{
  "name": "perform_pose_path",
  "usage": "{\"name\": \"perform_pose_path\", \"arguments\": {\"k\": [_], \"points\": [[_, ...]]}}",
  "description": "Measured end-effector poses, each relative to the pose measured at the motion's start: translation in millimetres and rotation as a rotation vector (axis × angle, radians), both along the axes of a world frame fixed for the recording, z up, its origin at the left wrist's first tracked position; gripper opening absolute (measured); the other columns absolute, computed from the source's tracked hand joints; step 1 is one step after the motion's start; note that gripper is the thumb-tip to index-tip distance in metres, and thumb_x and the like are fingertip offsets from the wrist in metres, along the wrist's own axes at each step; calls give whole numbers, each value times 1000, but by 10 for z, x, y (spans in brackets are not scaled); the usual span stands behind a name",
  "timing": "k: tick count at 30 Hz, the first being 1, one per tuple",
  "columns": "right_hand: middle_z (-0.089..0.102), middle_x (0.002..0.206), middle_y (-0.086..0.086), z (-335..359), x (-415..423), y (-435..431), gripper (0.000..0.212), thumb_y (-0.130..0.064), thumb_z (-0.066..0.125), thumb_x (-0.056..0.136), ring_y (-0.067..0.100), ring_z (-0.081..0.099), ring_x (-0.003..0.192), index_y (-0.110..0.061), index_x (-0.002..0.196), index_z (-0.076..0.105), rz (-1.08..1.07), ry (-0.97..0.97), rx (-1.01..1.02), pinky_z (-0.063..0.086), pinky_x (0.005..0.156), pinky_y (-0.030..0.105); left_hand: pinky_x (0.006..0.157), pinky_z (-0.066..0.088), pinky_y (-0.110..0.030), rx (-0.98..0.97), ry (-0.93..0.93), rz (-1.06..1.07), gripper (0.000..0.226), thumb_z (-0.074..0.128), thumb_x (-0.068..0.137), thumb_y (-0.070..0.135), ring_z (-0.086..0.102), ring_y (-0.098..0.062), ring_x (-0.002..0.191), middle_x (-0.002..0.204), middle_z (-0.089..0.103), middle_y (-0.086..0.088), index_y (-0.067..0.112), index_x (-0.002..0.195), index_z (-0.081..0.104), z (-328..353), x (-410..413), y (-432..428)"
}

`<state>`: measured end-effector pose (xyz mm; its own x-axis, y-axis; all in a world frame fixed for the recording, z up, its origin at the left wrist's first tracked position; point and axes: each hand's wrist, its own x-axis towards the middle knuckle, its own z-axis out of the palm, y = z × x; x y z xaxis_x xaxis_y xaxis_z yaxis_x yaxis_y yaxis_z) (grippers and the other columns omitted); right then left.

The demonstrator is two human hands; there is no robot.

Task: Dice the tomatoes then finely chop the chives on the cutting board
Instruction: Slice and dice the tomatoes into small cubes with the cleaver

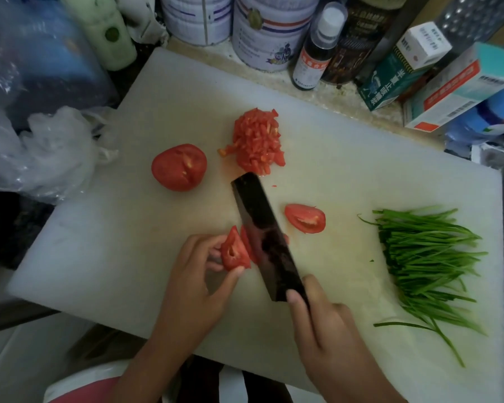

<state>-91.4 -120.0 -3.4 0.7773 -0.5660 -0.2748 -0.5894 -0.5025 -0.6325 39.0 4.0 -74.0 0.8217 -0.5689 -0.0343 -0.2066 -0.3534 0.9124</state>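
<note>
My left hand (195,274) is pinching a wedge (234,254), my right hand (326,327) gripping the knife (262,222). Diced pile (258,141) aside, tomato half (179,167) and chives (428,263) are waiting.

Your cutting board (85,242) is bare just inside its left edge and toward the far right corner. Nearer the far edge, the diced tomato (258,141) and halved tomato (178,167) stand in your way. The knife (262,228) crosses the middle, and chives (428,263) fill the right edge. Tins and bottles (262,33) crowd beyond the far edge, and a plastic bag (47,152) laps over the left edge.
</note>
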Motion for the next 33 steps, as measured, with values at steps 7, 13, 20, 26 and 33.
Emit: {"name": "perform_pose_path", "arguments": {"k": [7,13,20,26,33], "points": [[42,44,-2,34,-94,1,62,-87,12,72,5,51,54,-41,103,40,75,11,-40,32,49,22,82,44,-6,17,46,22,37,58,82,42,58,-2,98,106,57,10,26,115,61,52,-20,-3],[36,53,-2,66,-31,109,60,-73,-10,73,16,41,58,-36,114,15,86,103,-133,37,55,21,77,45,-8,155,-5,80,21,65,92,17,58,-6,92,103,58,10,24,112,64,73,-34,-68],[42,35,-1,-119,30,295,45,-45,12,100,19,42,26,-18,98,48,120,170,-348,10,41,24,71,43,-4,256,-83,150,17,72,81,13,57,-4,72,89,57,7,18,97,69,110,-22,-134],[42,34,0,-238,175,389,21,-34,37,90,14,41,22,-14,88,43,139,263,-493,19,24,22,67,37,1,273,-46,188,19,78,75,7,57,6,83,83,56,7,19,87,69,100,2,-179],[41,33,-2,-281,46,375,43,-50,55,71,15,39,21,-12,87,43,167,375,-393,10,35,20,63,39,1,214,26,193,27,78,76,2,59,8,78,84,57,6,24,85,65,115,34,-183]]}}
